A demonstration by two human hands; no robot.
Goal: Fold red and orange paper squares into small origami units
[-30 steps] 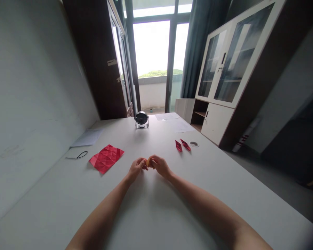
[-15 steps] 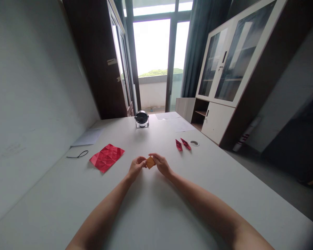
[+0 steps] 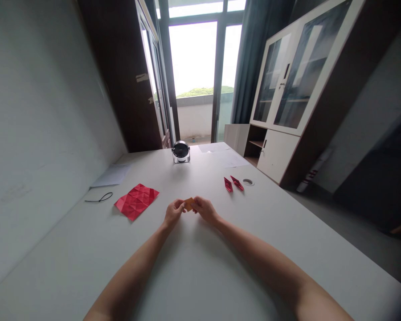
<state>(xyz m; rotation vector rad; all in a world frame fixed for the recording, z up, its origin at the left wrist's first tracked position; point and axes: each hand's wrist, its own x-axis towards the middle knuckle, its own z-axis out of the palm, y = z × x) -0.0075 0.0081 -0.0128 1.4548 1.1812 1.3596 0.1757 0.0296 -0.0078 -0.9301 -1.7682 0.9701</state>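
Note:
Between my two hands is a small folded piece of orange paper (image 3: pixel 189 204), held just above the white table. My left hand (image 3: pixel 173 213) pinches its left side between thumb and fingers. On the right side, my right hand (image 3: pixel 203 208) grips it the same way, and its fingers cover part of the paper. To the left of my hands lies a creased red paper sheet (image 3: pixel 136 201), unfolded. Two small folded red paper boats (image 3: pixel 228 184) rest side by side at the right, beyond my right hand.
A round black device on a metal stand (image 3: pixel 181 152) stands toward the table's far end. White sheets (image 3: pixel 235 159) lie at the far right, papers (image 3: pixel 111 175) by the left wall, with a black cable tie (image 3: pixel 99 198) nearer. A round cable hole (image 3: pixel 248 182) sits beside the boats.
The orange paper has turned from a diamond facing me to a smaller visible patch, slightly higher. My right fingers have closed in over its right side.

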